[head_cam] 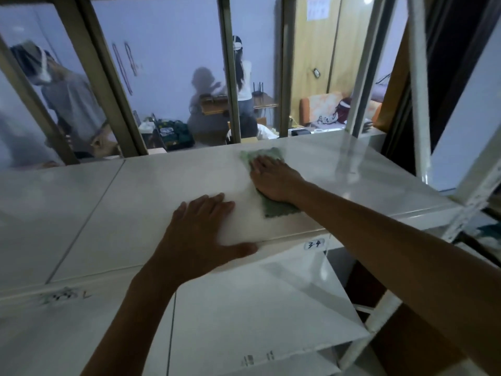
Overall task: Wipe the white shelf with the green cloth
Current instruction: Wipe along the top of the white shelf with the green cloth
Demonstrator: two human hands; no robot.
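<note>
Green cloth under R hand fingers, prob. flat.

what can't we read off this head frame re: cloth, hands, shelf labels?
- Green cloth: middle hidden under the right hand; far end motion-blurred.
- Left hand: palm contact with the white shelf hidden by the hand itself.
- Front-edge writing: too blurred to read.
- Shelf's left end: cut off by the frame.
</note>
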